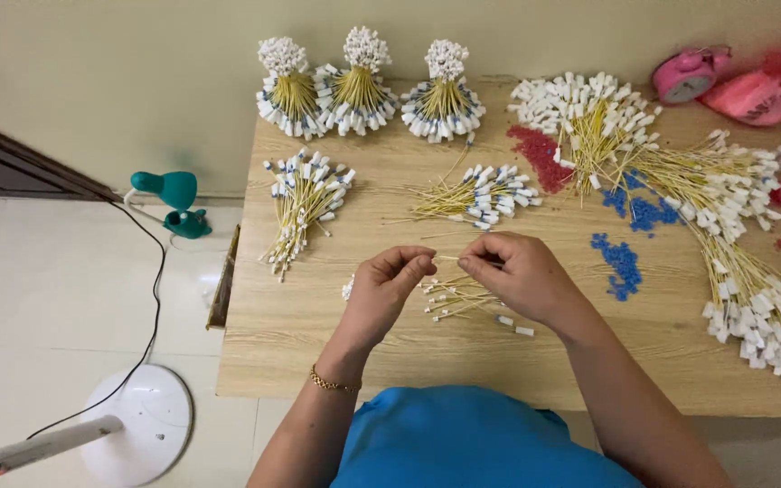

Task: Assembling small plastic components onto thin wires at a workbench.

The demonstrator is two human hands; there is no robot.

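Observation:
My left hand point(387, 287) and my right hand point(519, 274) meet above the wooden table point(318, 325), pinching between them a thin yellow strand point(446, 258) with a small white end piece. Just below my hands lies a small loose pile of the same yellow strands with white tips point(456, 298). Two loose white end pieces point(514, 325) rest beside my right wrist. A gold bracelet point(332, 383) circles my left wrist.
Three tied upright bundles point(361, 83) stand at the table's far edge. Flat fans of strands lie at left point(301, 204), centre point(484, 197) and in a long heap at right point(725, 235). Blue beads point(621, 262), red beads point(540, 155), a pink alarm clock point(687, 74). A fan stand point(133, 425) is on the floor at left.

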